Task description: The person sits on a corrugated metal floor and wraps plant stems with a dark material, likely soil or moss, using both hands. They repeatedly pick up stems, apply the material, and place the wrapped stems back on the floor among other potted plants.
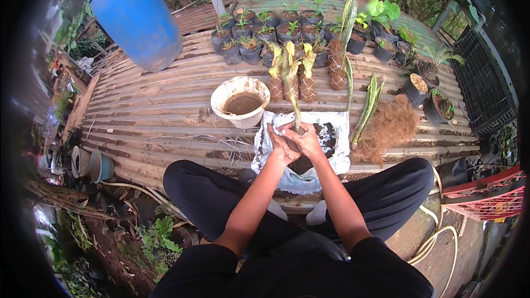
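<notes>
Both of my mud-smeared hands are cupped around a dark clump of soil (292,145) at the foot of a long, upright greenish plant cutting (293,98). My left hand (283,147) presses from the left side. From the right, my right hand (305,137) closes over the clump near the stem. Beneath them lies an opened white plastic sack (342,133) with dark soil (299,166) in it. Fingers hide much of the clump. Just beyond stand several coir-wrapped root bundles (307,90) tied with string, with yellow-green leaves.
A white bucket (265,106) of muddy water stands left of the sack, near loose string (225,145). Coir fibre (391,126) and a snake plant cutting (369,109) lie right. Behind are bagged seedlings (288,29) and a blue barrel (138,20) on corrugated metal sheeting (165,103).
</notes>
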Available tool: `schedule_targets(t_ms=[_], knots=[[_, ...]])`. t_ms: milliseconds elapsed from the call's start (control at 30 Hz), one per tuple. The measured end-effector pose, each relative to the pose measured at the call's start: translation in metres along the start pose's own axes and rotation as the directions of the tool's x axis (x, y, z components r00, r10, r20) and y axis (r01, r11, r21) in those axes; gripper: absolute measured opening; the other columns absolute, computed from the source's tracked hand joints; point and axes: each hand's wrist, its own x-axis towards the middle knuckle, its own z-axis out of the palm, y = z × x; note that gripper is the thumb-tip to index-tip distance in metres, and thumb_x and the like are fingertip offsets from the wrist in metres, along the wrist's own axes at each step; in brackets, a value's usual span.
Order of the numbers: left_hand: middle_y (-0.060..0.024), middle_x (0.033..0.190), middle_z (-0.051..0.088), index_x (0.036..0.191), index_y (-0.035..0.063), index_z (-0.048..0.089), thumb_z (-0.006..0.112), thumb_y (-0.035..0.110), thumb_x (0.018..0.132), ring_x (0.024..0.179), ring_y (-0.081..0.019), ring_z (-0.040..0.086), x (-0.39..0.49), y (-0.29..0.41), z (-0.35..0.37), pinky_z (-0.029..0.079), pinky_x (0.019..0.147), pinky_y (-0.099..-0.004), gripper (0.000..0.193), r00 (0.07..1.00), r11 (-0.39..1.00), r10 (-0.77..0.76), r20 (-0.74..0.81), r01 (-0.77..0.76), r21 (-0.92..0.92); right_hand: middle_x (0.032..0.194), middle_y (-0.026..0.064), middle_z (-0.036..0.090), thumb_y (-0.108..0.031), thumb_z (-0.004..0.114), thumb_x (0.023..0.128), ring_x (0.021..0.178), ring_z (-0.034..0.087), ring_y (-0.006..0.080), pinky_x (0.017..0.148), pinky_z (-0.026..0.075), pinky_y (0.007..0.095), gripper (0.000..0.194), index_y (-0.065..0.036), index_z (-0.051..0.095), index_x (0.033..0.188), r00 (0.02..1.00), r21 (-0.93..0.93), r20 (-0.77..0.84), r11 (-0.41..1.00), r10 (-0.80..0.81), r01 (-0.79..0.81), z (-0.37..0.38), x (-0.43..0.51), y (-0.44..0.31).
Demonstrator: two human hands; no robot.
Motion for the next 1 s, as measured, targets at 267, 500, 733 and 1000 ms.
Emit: schedule_targets(t_ms=[267, 500, 733, 1000], knots=[[-0.0142, 0.128, 0.053, 0.133, 0.0039, 0.044, 0.022, 0.091, 0.067, 0.118, -0.0294, 0.052, -0.025, 0.000, 0.048, 0.037, 0.103, -0.0439, 0.112, 0.950, 0.949, 0.062, -0.306, -0.151, -0.277, 0.074, 0.0027, 0.064, -0.025, 0.074, 0.081, 0.067, 0.054, 0.0077, 0.061, 0.045, 0.0244, 0.027, 0.000, 0.067, 0.082, 0.941, 0.137, -0.245, 0.969, 0.233, -0.204, 0.009, 0.006, 0.009], [-0.0170, 0.141, 0.040, 0.138, 0.0140, 0.040, 0.023, 0.086, 0.073, 0.129, -0.0349, 0.040, -0.014, 0.009, 0.030, 0.030, 0.107, -0.0524, 0.099, 0.964, 0.989, -0.149, 0.219, 0.145, 0.036, 0.097, 0.0068, 0.068, -0.025, 0.074, 0.081, 0.092, 0.060, 0.0136, 0.088, 0.045, 0.0307, 0.027, 0.000, 0.068, 0.091, 0.952, -0.232, -0.016, 0.927, -0.307, 0.295, -0.005, 0.009, -0.033], [-0.0223, 0.134, 0.047, 0.132, 0.0120, 0.045, 0.016, 0.089, 0.070, 0.119, -0.0415, 0.048, -0.001, 0.008, -0.008, 0.038, 0.098, -0.0587, 0.103, 0.991, 0.996, -0.087, -0.101, 0.087, -0.005, 0.065, 0.0016, 0.063, -0.017, 0.076, 0.077, 0.061, 0.054, 0.0093, 0.060, 0.046, 0.0275, 0.020, 0.000, 0.065, 0.079, 0.994, -0.007, -0.052, 0.995, 0.101, -0.101, 0.015, -0.007, -0.026], [-0.0108, 0.139, 0.045, 0.136, 0.0135, 0.045, 0.030, 0.082, 0.076, 0.128, -0.0293, 0.042, -0.020, 0.005, 0.046, 0.029, 0.108, -0.0474, 0.093, 0.988, 0.989, 0.145, 0.050, -0.146, 0.006, 0.079, 0.0031, 0.067, -0.026, 0.071, 0.084, 0.068, 0.054, 0.0083, 0.065, 0.045, 0.0263, 0.028, 0.001, 0.066, 0.083, 0.950, 0.062, -0.308, 0.997, 0.057, -0.040, 0.012, 0.005, -0.051]])
